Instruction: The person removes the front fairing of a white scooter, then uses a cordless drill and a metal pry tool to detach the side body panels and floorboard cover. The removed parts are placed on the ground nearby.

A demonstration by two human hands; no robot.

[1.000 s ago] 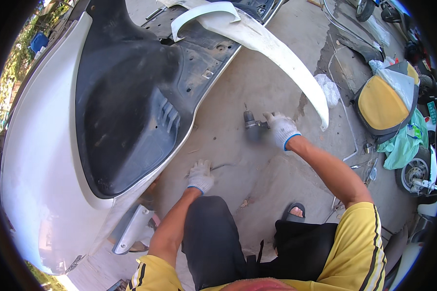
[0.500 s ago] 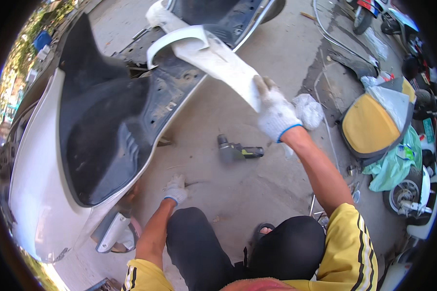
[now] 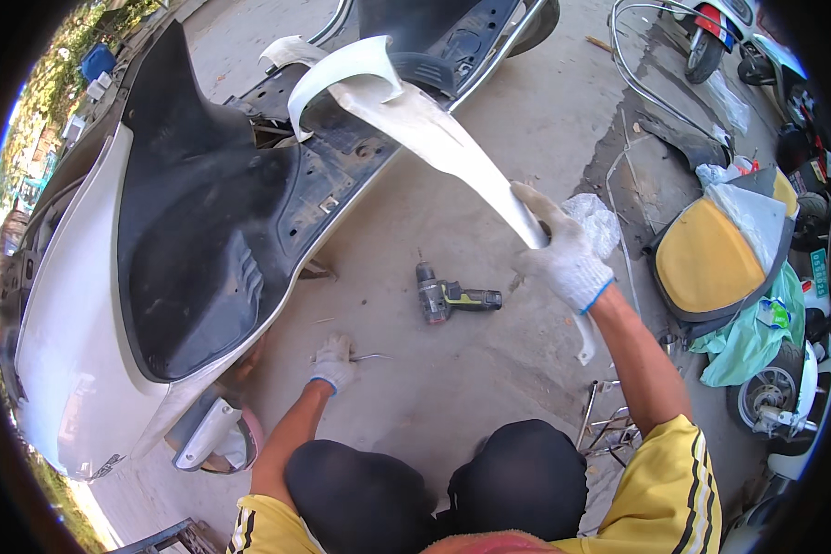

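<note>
My right hand [image 3: 564, 255], in a white knit glove, is closed round a long white curved plastic panel [image 3: 443, 138], which lies across the scooter's dark floorboard [image 3: 328, 185]; an arched white piece [image 3: 342, 69] sits over its far part. Below the panel a black-and-green cordless drill [image 3: 448, 295] lies on the concrete. My gloved left hand [image 3: 332, 362] rests fingers-down on the ground beside a thin metal rod [image 3: 369, 355], fingers apart.
The scooter's white front body [image 3: 69, 323] fills the left, with a white-and-grey part [image 3: 208, 434] below. On the right are a yellow seat [image 3: 706, 254], green plastic bag [image 3: 729, 355], crumpled plastic [image 3: 591, 222], metal frames [image 3: 609, 415] and parked scooters [image 3: 711, 46].
My right hand has left the drill on the ground and taken hold of the long white panel, whose near end now sits lower. My crouched knees have come together.
</note>
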